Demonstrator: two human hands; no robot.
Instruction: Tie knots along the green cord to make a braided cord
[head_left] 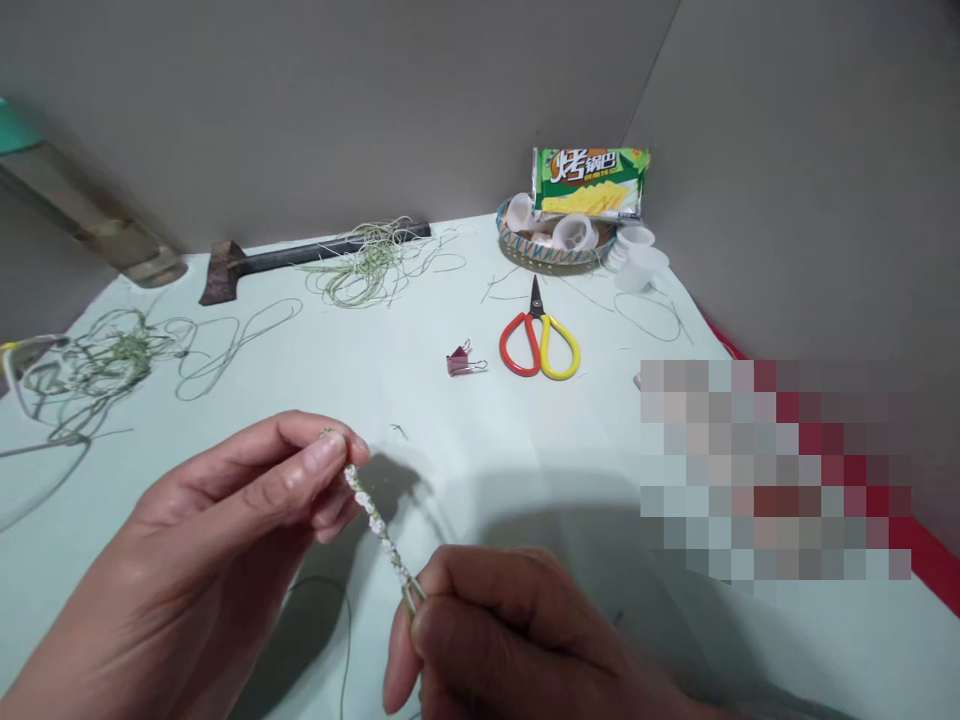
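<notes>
A thin white-and-green knotted cord (377, 524) runs slantwise between my two hands, bumpy with small white knots or beads; which of these I cannot tell. My left hand (240, 510) pinches its upper end between thumb and forefinger, with a bit of green showing above the thumb. Lower down, my right hand (510, 630) grips the other end, where pale green strands part in a narrow loop at the fingertips. A loose green thread (348, 630) trails on the table below. Both palms hide the cord's ends.
On the white table (465, 440) lie red-and-yellow scissors (535, 340), a binder clip (459, 360), a hammer-like tool (292, 260) and green thread tangles (127, 355). A basket (555, 250) with small cups and a snack packet (592, 183) stands behind. A bottle (82, 200) stands left; a blurred patch covers the right.
</notes>
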